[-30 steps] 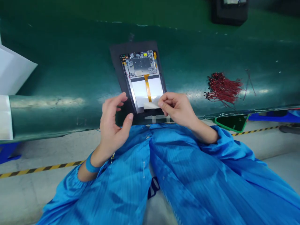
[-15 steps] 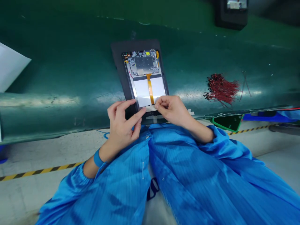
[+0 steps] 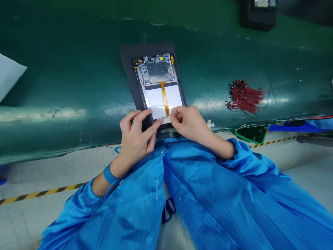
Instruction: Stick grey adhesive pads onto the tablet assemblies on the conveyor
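An opened tablet (image 3: 153,101) lies on a black pad (image 3: 127,60) at the near edge of the table. Its circuit board (image 3: 156,71) is bare at the far end, and an orange ribbon cable (image 3: 164,100) runs down over the white battery. My left hand (image 3: 137,133) has its fingers apart, the tips resting on the tablet's lower left edge and near corner. At the lower right, thumb and index finger of my right hand (image 3: 191,121) are pinched together at the end of a pale strip (image 3: 165,120). Whatever lies between those fingertips is mostly hidden.
A heap of red wires with small black ends (image 3: 244,97) lies to the right on the green table (image 3: 85,69). Far right stands a black holder (image 3: 257,15). White paper (image 3: 10,76) is at the left. A green-rimmed tray (image 3: 252,134) sits below the table edge.
The view has shifted slightly, so the tablet appears a little further left. My two hands keep nearly the same places on it; the right still pinches at the strip's end.
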The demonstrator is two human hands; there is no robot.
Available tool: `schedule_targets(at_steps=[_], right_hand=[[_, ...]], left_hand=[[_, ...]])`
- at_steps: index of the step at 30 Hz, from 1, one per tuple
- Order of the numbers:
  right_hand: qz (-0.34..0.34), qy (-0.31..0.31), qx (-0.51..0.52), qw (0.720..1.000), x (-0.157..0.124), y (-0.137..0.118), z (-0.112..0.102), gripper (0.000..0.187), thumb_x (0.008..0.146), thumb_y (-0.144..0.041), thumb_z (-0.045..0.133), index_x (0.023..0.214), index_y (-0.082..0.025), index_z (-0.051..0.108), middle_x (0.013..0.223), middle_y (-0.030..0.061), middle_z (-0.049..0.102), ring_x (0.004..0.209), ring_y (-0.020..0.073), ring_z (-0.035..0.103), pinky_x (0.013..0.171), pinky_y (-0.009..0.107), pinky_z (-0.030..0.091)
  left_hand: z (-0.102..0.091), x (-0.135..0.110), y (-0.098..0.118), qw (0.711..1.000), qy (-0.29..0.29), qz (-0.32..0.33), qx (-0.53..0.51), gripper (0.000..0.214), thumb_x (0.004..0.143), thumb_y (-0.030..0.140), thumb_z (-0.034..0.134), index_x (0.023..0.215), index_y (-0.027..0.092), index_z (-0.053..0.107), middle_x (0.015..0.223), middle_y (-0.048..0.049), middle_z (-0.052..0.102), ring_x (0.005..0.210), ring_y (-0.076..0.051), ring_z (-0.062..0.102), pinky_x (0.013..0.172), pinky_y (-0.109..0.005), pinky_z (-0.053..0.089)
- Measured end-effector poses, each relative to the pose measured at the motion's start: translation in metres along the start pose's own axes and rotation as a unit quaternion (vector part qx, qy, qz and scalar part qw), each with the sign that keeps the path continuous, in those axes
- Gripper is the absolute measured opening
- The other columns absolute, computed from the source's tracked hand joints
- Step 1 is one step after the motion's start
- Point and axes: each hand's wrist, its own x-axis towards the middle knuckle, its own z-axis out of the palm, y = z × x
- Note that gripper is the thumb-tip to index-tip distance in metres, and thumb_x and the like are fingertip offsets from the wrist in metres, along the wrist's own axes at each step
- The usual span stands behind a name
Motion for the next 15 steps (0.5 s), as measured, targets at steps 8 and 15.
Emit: schedule_targets(at_steps=[8,15], right_hand=[[-0.013,0.030,-0.096,0.995,-0.0006,0.0036,0.0081,0.020,0.087,-0.014,0.061,0.073,-0.023,0.050,0.061,-0.0030,0.054,0.058,0.0133,0.047,0.066,0.030,0.032],[-0.007,0.015,-0.129,0.991,0.0011,0.0021,0.0076,0.015,0.087,-0.016,0.061,0.076,-0.022,0.054,0.062,-0.0016,0.056,0.059,0.0151,0.048,0.066,0.031,0.031]], left_hand=[[0.0004,-0.0020,-0.0011,1.000,-0.001,0.013,0.022,0.057,0.093,0.019,0.072,0.146,0.037,0.070,0.159,-0.0118,0.058,0.141,-0.040,0.049,0.115,-0.064,0.043],[0.0001,-0.0031,-0.0018,0.999,-0.015,-0.009,0.035,0.056,0.092,0.022,0.074,0.144,0.040,0.071,0.160,-0.0095,0.058,0.140,-0.040,0.051,0.116,-0.066,0.043]])
